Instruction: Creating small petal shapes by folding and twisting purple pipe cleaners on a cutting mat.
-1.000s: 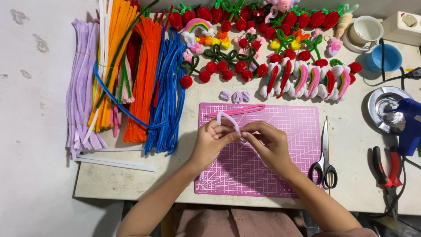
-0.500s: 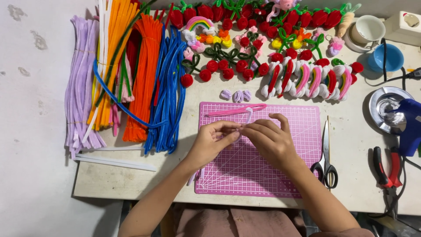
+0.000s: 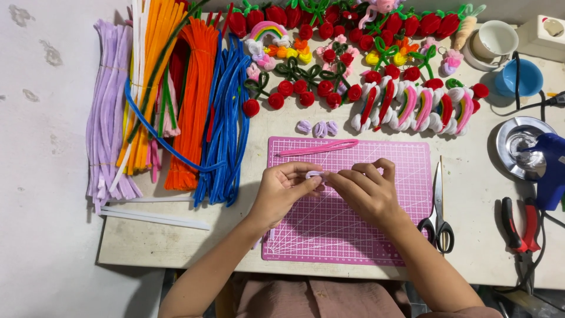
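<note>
Between the fingertips of both hands sits a small pale lilac pipe-cleaner piece (image 3: 313, 174), only a curl of it showing above the thumbs. The left hand (image 3: 281, 193) pinches it from the left, thumb and forefinger closed on it; the right hand (image 3: 366, 189) meets it from the right, its fingertips pressed to the same piece, the other fingers curled loosely over. The two hands touch at the fingertips, above the upper middle of the pink cutting mat (image 3: 353, 235).

Just above the hands, a pink pipe cleaner (image 3: 319, 147) lies across the top of the mat, apart from the fingers. Beyond the mat's upper edge rest three small lilac loops (image 3: 318, 127). To the right of the mat lie scissors (image 3: 438, 206), blades pointing away from the person, and farther right red-handled pliers (image 3: 518, 224) and a blue glue gun (image 3: 550, 168). To the left are bundles of blue pipe cleaners (image 3: 226, 118) and orange pipe cleaners (image 3: 191, 100), then lilac ones (image 3: 106, 135). Finished red flowers (image 3: 306, 88) crowd the table's far side.
</note>
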